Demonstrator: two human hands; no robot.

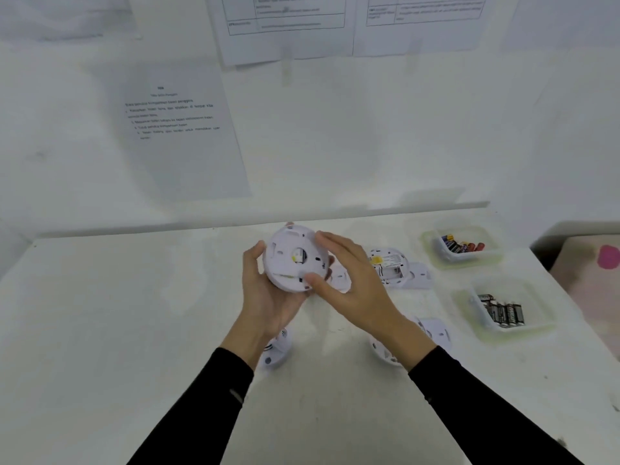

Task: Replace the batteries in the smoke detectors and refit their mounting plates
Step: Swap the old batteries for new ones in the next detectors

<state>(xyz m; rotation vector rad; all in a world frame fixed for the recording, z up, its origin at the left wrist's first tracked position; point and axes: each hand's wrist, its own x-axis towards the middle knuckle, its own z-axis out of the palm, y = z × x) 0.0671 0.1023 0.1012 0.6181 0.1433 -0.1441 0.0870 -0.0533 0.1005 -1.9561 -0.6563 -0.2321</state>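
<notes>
I hold a round white smoke detector [291,260] upright above the table, its back with the mounting plate facing me. My left hand [268,297] cups it from below and the left. My right hand [349,280] grips its right rim with thumb and fingers. A second detector [389,266] lies behind my right hand with its battery bay open and facing up. Another detector [278,350] lies under my left wrist, and one more [432,333] under my right forearm.
Two clear tubs stand on the right of the white table [134,313]: the far tub [463,246] holds coloured batteries, the near tub [503,312] holds dark ones. Printed sheets hang on the wall behind. The table's right edge borders a pink-spotted surface [597,263].
</notes>
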